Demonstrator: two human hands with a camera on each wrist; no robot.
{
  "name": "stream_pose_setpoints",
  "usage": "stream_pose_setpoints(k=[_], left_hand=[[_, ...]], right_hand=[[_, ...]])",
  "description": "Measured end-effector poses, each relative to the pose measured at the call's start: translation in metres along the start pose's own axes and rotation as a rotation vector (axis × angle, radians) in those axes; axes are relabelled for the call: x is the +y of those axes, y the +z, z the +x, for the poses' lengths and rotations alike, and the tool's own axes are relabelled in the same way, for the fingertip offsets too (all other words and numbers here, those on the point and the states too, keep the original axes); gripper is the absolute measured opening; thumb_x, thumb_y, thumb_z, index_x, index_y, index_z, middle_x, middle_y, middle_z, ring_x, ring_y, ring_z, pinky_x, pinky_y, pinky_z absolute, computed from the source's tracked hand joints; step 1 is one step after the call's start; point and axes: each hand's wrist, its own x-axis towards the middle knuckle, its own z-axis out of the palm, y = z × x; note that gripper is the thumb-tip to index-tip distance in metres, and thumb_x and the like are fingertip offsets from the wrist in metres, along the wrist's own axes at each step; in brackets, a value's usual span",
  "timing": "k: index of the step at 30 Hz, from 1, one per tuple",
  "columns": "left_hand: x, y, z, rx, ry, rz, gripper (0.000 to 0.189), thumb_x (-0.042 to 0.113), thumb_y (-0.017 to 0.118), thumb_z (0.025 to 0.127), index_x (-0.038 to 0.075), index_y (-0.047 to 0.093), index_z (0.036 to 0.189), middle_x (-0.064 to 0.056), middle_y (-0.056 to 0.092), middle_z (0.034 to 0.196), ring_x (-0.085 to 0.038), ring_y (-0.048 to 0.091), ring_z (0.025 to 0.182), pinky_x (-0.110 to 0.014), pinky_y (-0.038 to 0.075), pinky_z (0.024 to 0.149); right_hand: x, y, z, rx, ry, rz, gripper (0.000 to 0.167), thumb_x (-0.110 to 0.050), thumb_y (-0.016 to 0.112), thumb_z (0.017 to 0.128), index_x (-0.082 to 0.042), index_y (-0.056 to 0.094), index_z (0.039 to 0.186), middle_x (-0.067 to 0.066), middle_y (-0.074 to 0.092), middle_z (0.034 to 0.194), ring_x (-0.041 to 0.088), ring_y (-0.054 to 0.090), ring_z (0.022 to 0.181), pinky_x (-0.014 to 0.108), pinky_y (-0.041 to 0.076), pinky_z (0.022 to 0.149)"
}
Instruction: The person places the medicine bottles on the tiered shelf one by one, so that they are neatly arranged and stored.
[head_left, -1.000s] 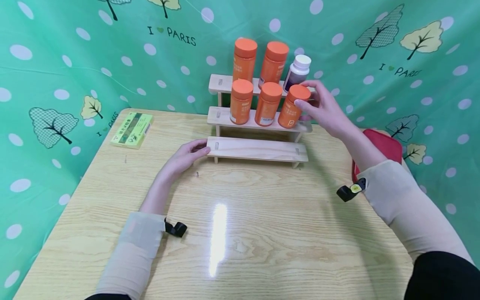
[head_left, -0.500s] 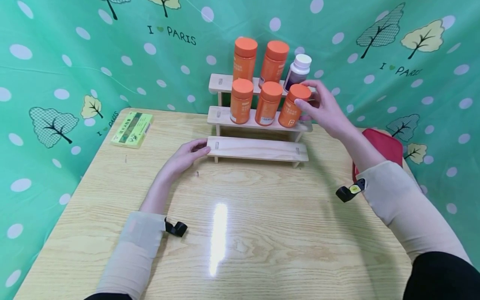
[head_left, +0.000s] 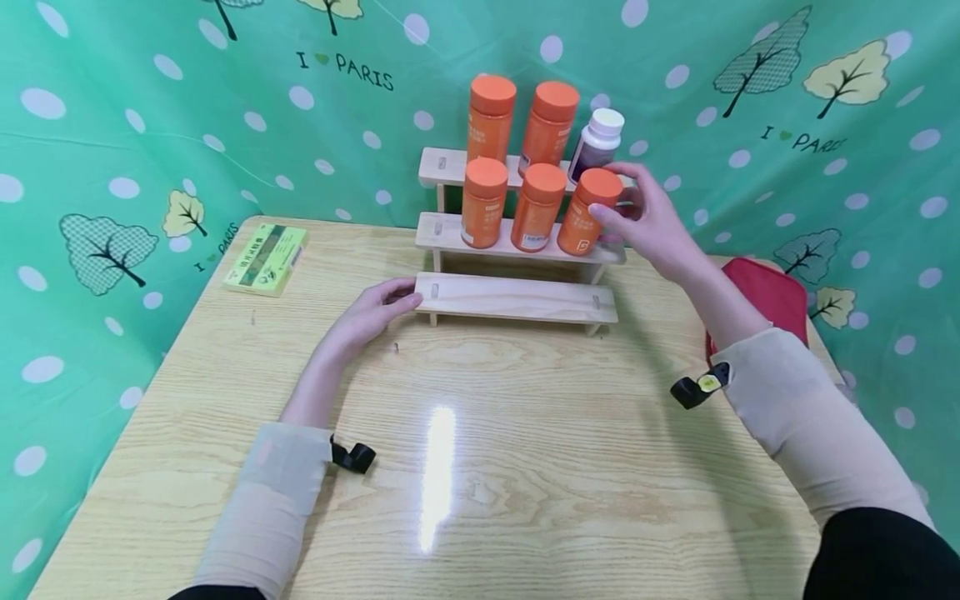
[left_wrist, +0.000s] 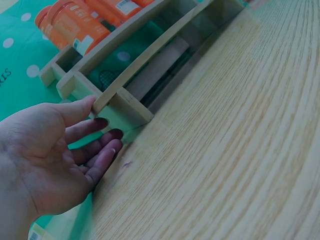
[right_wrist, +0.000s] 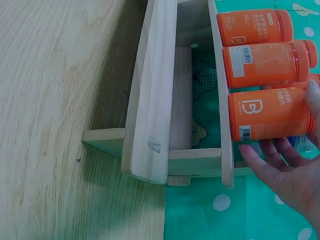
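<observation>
A three-tier wooden rack [head_left: 517, 296] stands at the back of the table. My right hand [head_left: 654, 221] grips the right-hand orange bottle [head_left: 588, 218] on the middle tier, thumb on its front side and fingers round the far side. In the right wrist view, that orange bottle [right_wrist: 267, 115] has its base at the shelf board. Two more orange bottles [head_left: 483, 204] stand beside it. On the top tier are two orange bottles [head_left: 491, 121] and a white-capped dark bottle [head_left: 596, 146]. My left hand [head_left: 371, 312] has its thumb at the bottom tier's left end, fingers loosely bent [left_wrist: 100, 150].
A green-yellow box [head_left: 264, 260] lies at the table's back left. At the right edge, partly behind my right forearm, is a red pouch [head_left: 768, 300]. A green patterned cloth [head_left: 337, 150] hangs behind the table [head_left: 525, 467].
My right forearm has shifted very slightly, while the hand stays at the same bottle. The left hand, the rack and the bottles keep their places.
</observation>
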Motion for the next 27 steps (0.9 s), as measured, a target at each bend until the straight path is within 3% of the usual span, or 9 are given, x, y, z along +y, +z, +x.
stream_pose_setpoints(k=[10, 18, 24, 27], left_hand=[[-0.001, 0.003, 0.003, -0.015, -0.001, -0.003, 0.066, 0.036, 0.058, 0.105, 0.007, 0.035, 0.16, -0.017, 0.038, 0.164, -0.035, 0.033, 0.154, -0.05, 0.025, 0.13], [-0.009, 0.003, 0.003, -0.015, -0.003, 0.017, 0.068, 0.039, 0.058, 0.105, 0.007, 0.034, 0.16, -0.017, 0.035, 0.166, -0.036, 0.03, 0.156, -0.053, 0.025, 0.13], [-0.018, 0.002, -0.004, 0.002, -0.026, -0.015, 0.071, 0.038, 0.056, 0.106, 0.006, 0.027, 0.162, -0.022, 0.039, 0.162, -0.038, 0.038, 0.151, -0.051, 0.027, 0.129], [-0.016, -0.006, -0.007, 0.016, -0.027, 0.028, 0.07, 0.038, 0.056, 0.106, 0.008, 0.028, 0.163, -0.023, 0.046, 0.155, -0.039, 0.047, 0.144, -0.052, 0.032, 0.126]], right_hand=[[0.016, 0.002, -0.025, 0.163, -0.026, 0.143, 0.065, -0.036, 0.07, 0.097, -0.026, 0.038, 0.154, 0.005, 0.057, 0.137, 0.015, 0.06, 0.116, 0.02, 0.061, 0.085], [0.04, 0.019, -0.043, 0.326, -0.115, 0.115, 0.047, -0.027, 0.069, 0.099, -0.016, 0.055, 0.143, 0.002, 0.065, 0.123, 0.008, 0.063, 0.108, 0.013, 0.056, 0.085], [0.057, 0.03, -0.051, 0.326, -0.121, 0.031, 0.044, -0.026, 0.068, 0.1, -0.011, 0.058, 0.14, 0.013, 0.065, 0.127, 0.0, 0.062, 0.105, 0.011, 0.055, 0.083], [0.064, 0.03, -0.054, 0.312, -0.112, -0.02, 0.046, -0.027, 0.068, 0.1, -0.01, 0.057, 0.142, 0.015, 0.064, 0.13, -0.003, 0.06, 0.108, 0.008, 0.052, 0.087]])
